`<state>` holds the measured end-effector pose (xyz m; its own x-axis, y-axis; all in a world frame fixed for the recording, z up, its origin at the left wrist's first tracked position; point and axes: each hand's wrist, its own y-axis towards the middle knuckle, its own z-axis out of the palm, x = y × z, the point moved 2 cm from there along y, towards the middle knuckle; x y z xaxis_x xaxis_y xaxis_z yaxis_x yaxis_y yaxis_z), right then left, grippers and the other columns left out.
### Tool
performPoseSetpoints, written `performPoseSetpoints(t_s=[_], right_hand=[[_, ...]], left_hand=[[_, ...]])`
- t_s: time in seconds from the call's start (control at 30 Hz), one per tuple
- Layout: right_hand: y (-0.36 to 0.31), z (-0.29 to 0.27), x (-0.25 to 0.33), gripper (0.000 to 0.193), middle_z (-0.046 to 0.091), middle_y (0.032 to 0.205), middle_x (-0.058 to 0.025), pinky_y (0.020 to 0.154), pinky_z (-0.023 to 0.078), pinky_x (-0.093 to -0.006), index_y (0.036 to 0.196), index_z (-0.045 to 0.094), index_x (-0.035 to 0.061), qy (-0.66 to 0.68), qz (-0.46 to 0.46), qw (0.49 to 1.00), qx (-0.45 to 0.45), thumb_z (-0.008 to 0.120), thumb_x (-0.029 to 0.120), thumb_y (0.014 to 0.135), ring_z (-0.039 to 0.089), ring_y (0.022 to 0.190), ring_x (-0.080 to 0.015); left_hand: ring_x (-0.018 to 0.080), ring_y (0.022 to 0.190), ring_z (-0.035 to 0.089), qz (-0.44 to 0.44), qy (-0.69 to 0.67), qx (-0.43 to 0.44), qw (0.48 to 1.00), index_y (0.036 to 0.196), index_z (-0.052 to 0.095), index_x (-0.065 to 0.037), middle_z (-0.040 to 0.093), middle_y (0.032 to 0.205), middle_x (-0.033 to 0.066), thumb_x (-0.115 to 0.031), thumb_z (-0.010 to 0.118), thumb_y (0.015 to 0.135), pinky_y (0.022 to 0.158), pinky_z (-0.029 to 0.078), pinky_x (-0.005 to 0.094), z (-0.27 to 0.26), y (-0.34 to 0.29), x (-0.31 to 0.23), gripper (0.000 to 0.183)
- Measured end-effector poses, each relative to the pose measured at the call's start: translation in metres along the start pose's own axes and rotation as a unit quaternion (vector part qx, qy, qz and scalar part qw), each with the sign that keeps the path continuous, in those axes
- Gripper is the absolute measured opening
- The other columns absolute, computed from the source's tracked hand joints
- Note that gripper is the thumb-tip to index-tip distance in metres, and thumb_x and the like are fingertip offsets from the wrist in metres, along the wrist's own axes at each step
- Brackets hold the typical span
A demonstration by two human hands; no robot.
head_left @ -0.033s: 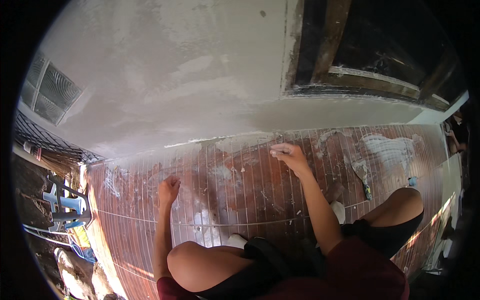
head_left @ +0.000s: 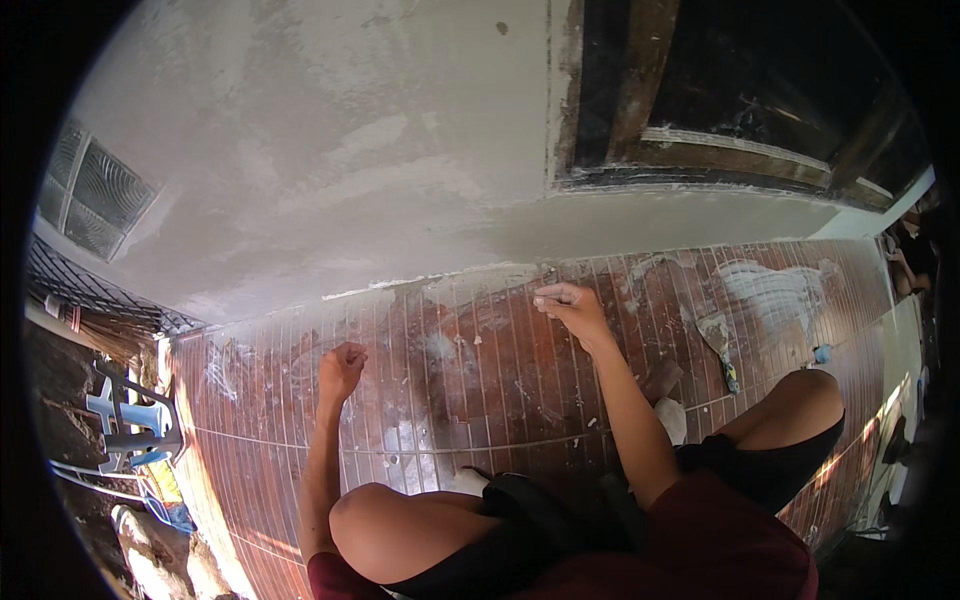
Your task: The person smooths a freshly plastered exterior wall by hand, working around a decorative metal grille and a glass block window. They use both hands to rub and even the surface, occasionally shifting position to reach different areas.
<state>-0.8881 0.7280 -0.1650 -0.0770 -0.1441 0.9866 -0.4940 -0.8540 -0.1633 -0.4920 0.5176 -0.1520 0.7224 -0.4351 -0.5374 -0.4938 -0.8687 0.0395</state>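
My left hand (head_left: 343, 370) hangs over the reddish-brown slatted floor (head_left: 470, 385), its fingers curled together. Further right and nearer the wall, my right hand (head_left: 574, 312) has thumb and fingers drawn together in a pinch, with whitish dust on the tips. Whatever either hand may hold is too small or hidden to make out. The grey plastered wall (head_left: 350, 190) rises just beyond both hands, a rough strip of filler along its foot. To the right lies a putty knife (head_left: 729, 372) with a broad, smeared blade.
White smears (head_left: 775, 290) and small crumbs mark the floor. A small blue object (head_left: 822, 354) lies right of the putty knife. At the left stand a blue and grey plastic chair (head_left: 140, 415) and a straw broom (head_left: 105, 335). A dark wooden frame (head_left: 740, 150) is set into the wall.
The whole view has shifted slightly. My left hand has turned a little, its fingertips now pointing more to the right; my right hand keeps nearly the same pose.
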Motion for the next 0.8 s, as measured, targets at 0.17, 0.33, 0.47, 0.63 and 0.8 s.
performPoseSetpoints(t_s=[0.17,0.33,0.47,0.63,0.8], right_hand=[[-0.005,-0.029,-0.002,0.028,0.069,0.086,-0.0055,0.072,0.050,-0.0269,0.104,0.069,0.0004,0.192,0.090,0.973,-0.091,0.066,0.027,0.094,0.066,0.085,-0.0126],[-0.009,-0.068,0.029,0.024,0.070,0.089,-0.0070,0.075,0.050,-0.0267,0.107,0.068,-0.0004,0.324,0.028,0.930,-0.169,0.064,0.020,0.095,0.067,0.083,-0.0132],[-0.017,-0.093,0.098,0.021,0.072,0.096,-0.0103,0.076,0.050,-0.0272,0.110,0.067,-0.0032,0.259,-0.060,0.954,-0.139,0.063,0.008,0.093,0.069,0.088,-0.0156],[-0.006,-0.128,0.263,0.018,0.075,0.086,-0.0136,0.077,0.054,-0.0275,0.095,0.074,-0.0022,-0.029,-0.259,0.962,0.077,0.074,0.004,0.078,0.072,0.081,-0.0178],[0.006,-0.133,0.380,0.025,0.073,0.070,-0.0062,0.063,0.052,-0.0285,0.075,0.074,0.0006,-0.309,-0.297,0.888,0.168,0.084,0.022,0.069,0.069,0.067,-0.0141]], left_hand=[[0.0261,0.075,0.071,0.182,0.056,0.156,0.969,0.088,0.074,-0.012,0.072,0.080,0.0110,-0.010,0.072,0.078,0.066,0.055,0.0364,0.011,0.043,-0.178,0.010],[0.0281,0.070,0.068,0.298,0.256,0.237,0.888,0.080,0.075,-0.019,0.071,0.074,0.0085,-0.018,0.077,0.073,0.064,0.055,0.0402,0.027,0.053,-0.295,0.007],[0.0282,0.077,0.068,0.357,0.355,0.253,0.826,0.081,0.076,-0.019,0.069,0.074,0.0079,-0.025,0.077,0.073,0.069,0.055,0.0407,0.044,0.062,-0.357,0.009],[0.0299,0.081,0.069,0.390,0.402,0.310,0.768,0.084,0.075,-0.014,0.071,0.077,0.0096,-0.041,0.071,0.082,0.071,0.054,0.0417,0.064,0.069,-0.422,0.027],[0.0315,0.095,0.066,0.386,0.376,0.405,0.739,0.112,0.068,-0.014,0.072,0.089,0.0109,-0.041,0.061,0.090,0.084,0.051,0.0424,0.076,0.083,-0.480,0.035]])
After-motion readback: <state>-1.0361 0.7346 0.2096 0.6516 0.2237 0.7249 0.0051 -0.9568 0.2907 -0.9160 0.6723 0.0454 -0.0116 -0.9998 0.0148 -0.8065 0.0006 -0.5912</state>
